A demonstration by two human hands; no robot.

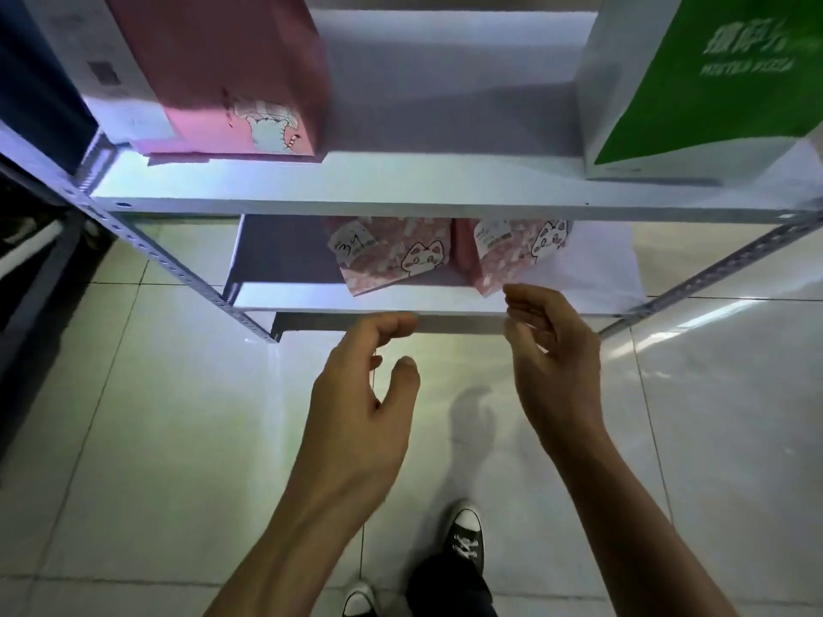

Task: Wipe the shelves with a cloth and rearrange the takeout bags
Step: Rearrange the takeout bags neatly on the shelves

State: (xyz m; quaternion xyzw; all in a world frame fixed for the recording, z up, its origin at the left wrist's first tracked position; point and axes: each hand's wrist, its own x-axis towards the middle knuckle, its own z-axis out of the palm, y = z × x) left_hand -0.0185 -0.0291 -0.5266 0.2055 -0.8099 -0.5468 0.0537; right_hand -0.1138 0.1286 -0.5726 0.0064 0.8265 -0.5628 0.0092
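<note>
Reaching empty-handed, your loosely curled right fingers point(530, 305) are nearing the right cat-print bag point(516, 247), just beyond them on the lower shelf point(311, 296); your left hand point(369, 371) is trailing, also holding nothing.

Two pink cat bags point(392, 256) point(516, 249) upright on lower shelf point(311, 298), just beyond hands. Pink bag point(231, 73), green bag point(712, 82) on upper shelf point(356, 198), well above.

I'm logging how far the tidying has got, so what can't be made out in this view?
- Head view: the two pink cat-print bags on the lower shelf lose their tops behind the upper shelf.
- The pink bag and green bag are cut off by the top edge.
- The green bag's lettering is too blurred to read.
- No cloth shows; left hand and right hand hold nothing.
</note>
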